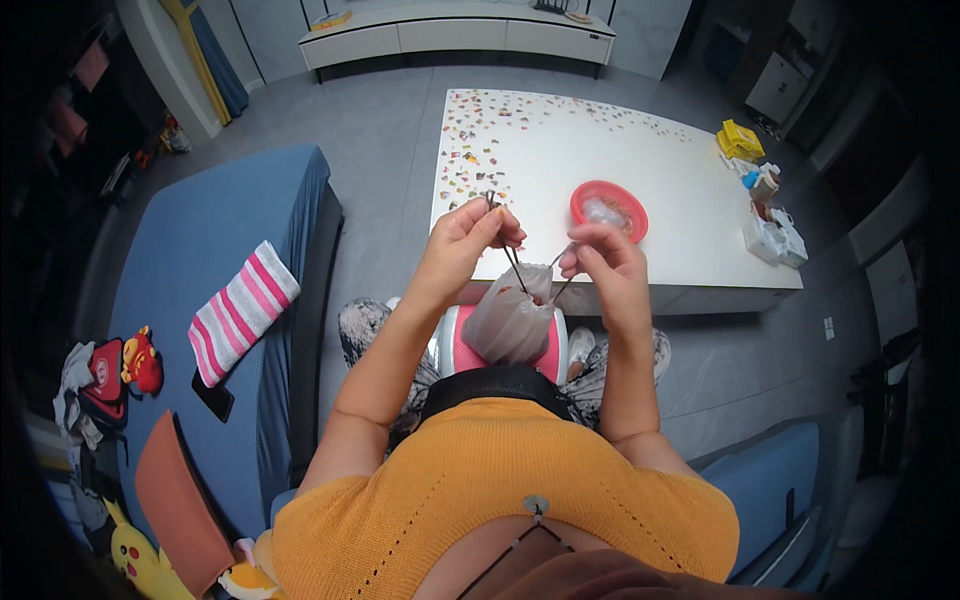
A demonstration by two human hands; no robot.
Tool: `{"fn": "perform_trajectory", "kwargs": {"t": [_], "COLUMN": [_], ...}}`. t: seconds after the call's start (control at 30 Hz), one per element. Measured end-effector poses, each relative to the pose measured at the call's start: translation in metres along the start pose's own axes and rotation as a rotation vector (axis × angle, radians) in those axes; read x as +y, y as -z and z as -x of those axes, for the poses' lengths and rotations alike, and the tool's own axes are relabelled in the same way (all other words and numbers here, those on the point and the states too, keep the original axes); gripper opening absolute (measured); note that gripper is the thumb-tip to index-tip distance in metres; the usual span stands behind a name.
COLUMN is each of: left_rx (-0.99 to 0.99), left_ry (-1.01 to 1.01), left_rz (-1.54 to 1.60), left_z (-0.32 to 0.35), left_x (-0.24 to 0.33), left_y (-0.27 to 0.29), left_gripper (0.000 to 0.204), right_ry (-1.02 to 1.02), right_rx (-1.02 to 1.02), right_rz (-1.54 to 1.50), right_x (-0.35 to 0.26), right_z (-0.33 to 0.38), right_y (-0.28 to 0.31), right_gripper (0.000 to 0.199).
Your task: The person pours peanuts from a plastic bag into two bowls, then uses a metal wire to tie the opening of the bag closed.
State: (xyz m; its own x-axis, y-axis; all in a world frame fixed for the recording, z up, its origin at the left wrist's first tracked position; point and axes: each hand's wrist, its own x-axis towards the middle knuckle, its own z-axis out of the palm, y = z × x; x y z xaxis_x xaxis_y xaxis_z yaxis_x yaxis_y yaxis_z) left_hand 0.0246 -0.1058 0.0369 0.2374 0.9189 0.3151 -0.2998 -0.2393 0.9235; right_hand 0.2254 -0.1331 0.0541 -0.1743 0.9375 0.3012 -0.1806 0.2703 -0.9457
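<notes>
A translucent pale plastic bag [508, 322] hangs upright between my knees, its mouth gathered, in front of a pink-and-white padded seat or box [467, 355]. Thin dark drawstrings [513, 256] come out of its top. My left hand [474, 240] is closed in a pinch on one string, with a dark end sticking up above the fingers. At the other side of the mouth my right hand [608, 262] pinches the other string, thumb against fingers. What lies inside the bag is hidden, apart from a small reddish bit near the mouth.
A white low table [545, 150] stands ahead, scattered with many small colourful pieces. Its red bowl [583, 213] holds clear plastic and small bits. Yellow packs [739, 140] and white packages [774, 237] line the right edge. A blue sofa [215, 215] with a striped towel [243, 315] is left.
</notes>
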Motion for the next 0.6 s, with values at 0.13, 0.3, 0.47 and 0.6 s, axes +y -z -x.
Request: {"fn": "perform_trajectory", "kwargs": {"t": [0.13,0.3,0.47,0.6], "left_rx": [0.020,0.280,0.263,0.208], "left_ry": [-0.109,-0.404,-0.078,-0.011], "left_rz": [-0.253,-0.945,-0.520,-0.237], "left_z": [-0.003,0.000,-0.003,-0.003], "left_x": [0.010,0.013,0.000,-0.010], "left_y": [-0.009,-0.007,-0.001,0.012], "left_gripper": [0.025,0.012,0.016,0.016], "right_ry": [0.026,0.110,0.057,0.071], "right_rx": [-0.009,0.067,0.068,0.000], "right_rz": [0.109,0.470,0.215,0.114], "right_x": [-0.001,0.011,0.006,0.004], "right_z": [-0.010,-0.014,-0.016,-0.014], "right_y": [-0.004,0.014,0.012,0.002], "right_gripper": [0.015,0.015,0.014,0.017]}}
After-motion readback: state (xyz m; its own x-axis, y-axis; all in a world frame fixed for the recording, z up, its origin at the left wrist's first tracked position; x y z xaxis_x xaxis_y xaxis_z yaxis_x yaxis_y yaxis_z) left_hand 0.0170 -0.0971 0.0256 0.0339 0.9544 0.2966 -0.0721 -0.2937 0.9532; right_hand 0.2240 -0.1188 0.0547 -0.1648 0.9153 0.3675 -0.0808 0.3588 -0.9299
